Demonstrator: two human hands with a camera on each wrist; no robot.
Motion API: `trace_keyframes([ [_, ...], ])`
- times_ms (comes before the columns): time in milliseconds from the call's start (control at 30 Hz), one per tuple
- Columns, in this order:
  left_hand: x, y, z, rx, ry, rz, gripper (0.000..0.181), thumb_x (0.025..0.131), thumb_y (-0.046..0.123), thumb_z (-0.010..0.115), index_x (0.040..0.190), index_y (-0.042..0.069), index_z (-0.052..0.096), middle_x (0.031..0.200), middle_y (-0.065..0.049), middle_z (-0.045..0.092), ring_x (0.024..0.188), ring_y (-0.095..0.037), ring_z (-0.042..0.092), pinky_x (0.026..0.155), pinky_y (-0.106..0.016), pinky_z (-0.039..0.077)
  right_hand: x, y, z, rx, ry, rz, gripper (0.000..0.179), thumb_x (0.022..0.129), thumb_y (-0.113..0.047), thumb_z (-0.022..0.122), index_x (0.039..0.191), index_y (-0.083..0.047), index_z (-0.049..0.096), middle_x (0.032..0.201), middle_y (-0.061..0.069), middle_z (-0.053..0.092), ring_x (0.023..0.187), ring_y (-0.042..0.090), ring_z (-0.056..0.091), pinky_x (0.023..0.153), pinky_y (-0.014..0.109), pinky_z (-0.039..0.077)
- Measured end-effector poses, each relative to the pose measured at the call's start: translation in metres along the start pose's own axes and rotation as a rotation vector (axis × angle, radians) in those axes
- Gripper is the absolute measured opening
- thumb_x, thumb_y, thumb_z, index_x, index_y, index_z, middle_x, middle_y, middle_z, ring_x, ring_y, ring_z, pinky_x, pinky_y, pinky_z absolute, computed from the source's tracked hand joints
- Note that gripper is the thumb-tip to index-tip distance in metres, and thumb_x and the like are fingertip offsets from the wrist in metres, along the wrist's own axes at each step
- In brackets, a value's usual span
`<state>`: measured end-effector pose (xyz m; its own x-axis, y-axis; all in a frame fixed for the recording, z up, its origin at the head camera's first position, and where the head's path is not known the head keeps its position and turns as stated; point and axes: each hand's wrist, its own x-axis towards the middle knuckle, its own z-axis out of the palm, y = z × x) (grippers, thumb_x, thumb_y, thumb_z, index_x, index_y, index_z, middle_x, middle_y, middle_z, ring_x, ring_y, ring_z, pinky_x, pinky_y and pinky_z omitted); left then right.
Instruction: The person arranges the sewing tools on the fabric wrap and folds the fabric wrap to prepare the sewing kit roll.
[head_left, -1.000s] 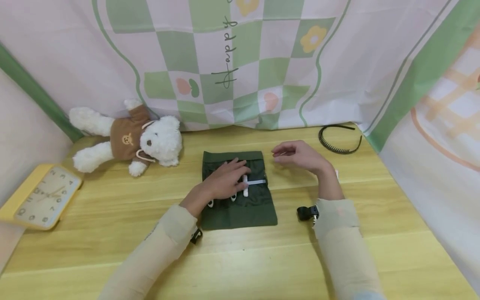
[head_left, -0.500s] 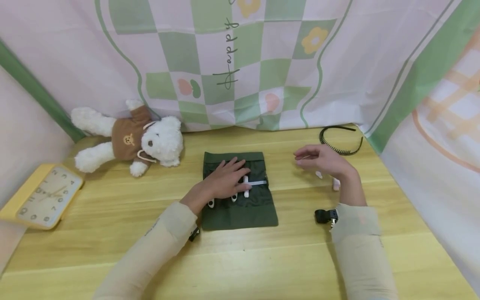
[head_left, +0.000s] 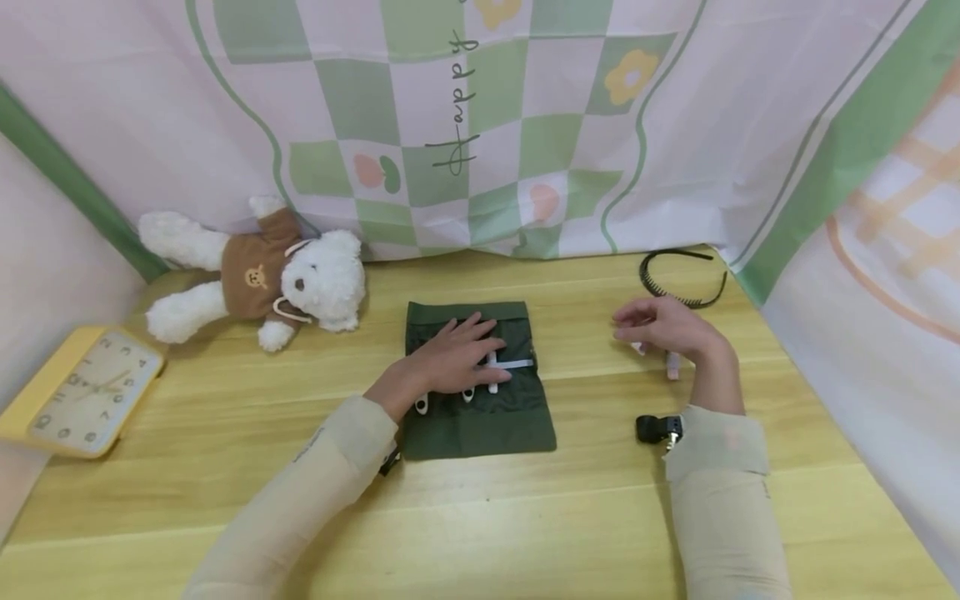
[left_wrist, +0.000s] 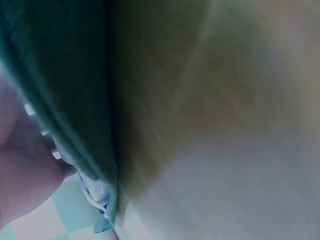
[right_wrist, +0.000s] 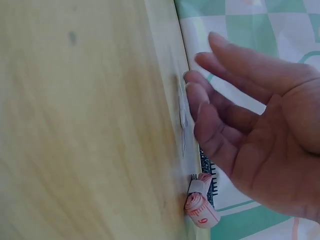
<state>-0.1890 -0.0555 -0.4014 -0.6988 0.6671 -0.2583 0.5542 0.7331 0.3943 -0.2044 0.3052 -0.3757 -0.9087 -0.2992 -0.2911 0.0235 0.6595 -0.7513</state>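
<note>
My left hand lies with spread fingers on an unfolded dark green fabric pouch. Beside its thumb, a white piece is crossed by a pale strap on the pouch. White-rimmed loops poke out below the palm; the rest of them is hidden. My right hand hovers above the table to the right, fingers loosely bent and holding nothing. In the right wrist view, a thin wire-looped needle threader lies just beyond its fingertips, and a rolled tape measure is below the hand.
A black toothed headband lies at the back right of the wooden table. At the back left lies a white plush dog in a brown top. A yellow clock stands at the left edge. A checked curtain hangs behind.
My right hand has moved away from the pouch, rightward and slightly nearer, baring the tape measure and a small pale thing. The left hand stays on the pouch.
</note>
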Motion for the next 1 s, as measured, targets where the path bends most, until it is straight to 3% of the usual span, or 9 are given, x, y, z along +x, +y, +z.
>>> trace_keyframes([
  [267,0.001,0.001,0.002,0.014,0.002,0.001,0.058,0.105,0.05,0.048,0.155,0.02,0.042,0.167,-0.009,0.021,0.155,-0.029,0.003,0.122,-0.056,0.007,0.0,0.006,-0.001,-0.002,-0.009,0.024,0.041,0.093,-0.013,0.075,0.127,0.006,0.062,0.112,0.017,0.066,0.088,0.023,0.064,0.076,0.032,0.054],
  [500,0.003,0.003,0.0,0.019,0.028,0.026,0.05,0.106,0.042,0.053,0.149,0.018,0.049,0.165,-0.011,0.027,0.155,-0.034,0.009,0.121,-0.058,0.012,-0.006,0.009,-0.005,0.004,-0.01,0.078,0.04,0.092,-0.007,0.073,0.127,0.006,0.06,0.109,0.017,0.061,0.086,0.023,0.06,0.051,0.036,0.054],
  [733,0.004,0.004,0.0,0.01,0.029,0.025,0.047,0.106,0.04,0.054,0.147,0.018,0.051,0.164,-0.012,0.028,0.154,-0.035,0.009,0.121,-0.058,0.012,-0.004,0.011,-0.006,-0.019,-0.005,0.084,0.038,0.09,-0.003,0.073,0.124,0.009,0.06,0.107,0.016,0.062,0.084,0.019,0.061,0.063,0.032,0.056],
  [1000,0.005,0.004,0.001,0.007,0.035,0.027,0.045,0.106,0.04,0.054,0.145,0.018,0.052,0.164,-0.012,0.029,0.154,-0.035,0.01,0.121,-0.058,0.013,-0.001,0.012,-0.007,-0.031,0.005,0.105,0.03,0.093,-0.009,0.074,0.116,0.008,0.063,0.091,0.01,0.061,0.07,0.019,0.056,0.056,0.037,0.055],
])
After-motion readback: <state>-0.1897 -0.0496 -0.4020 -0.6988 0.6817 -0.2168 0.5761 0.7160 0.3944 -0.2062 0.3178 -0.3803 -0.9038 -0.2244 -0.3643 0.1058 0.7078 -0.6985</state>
